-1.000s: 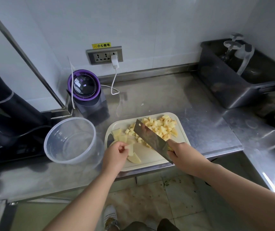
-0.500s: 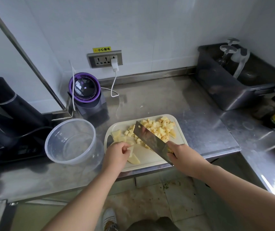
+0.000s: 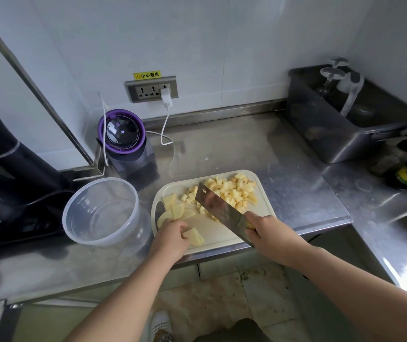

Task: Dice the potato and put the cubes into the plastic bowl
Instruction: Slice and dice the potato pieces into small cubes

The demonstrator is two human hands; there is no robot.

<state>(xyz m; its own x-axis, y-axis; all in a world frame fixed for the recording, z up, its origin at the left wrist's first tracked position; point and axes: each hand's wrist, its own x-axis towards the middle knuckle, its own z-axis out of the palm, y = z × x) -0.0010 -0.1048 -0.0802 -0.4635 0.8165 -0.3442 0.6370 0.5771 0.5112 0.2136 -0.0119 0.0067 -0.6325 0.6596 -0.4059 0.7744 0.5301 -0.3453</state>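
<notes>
- Gripping the cleaver, your right hand tilts it over the cutting board; your left hand pinches potato slices at its left end.
- Risk — a slice slips, and the blade meets your fingers.
- Cubes may scatter short of the plastic bowl.
- Wall label reads "小心触电".

Potato cubes heaped on board; bowl beside.

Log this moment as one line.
phase: dicing | left hand: holds slices | right hand: holds cleaver | cubes: on board | bowl: no cubes
</notes>
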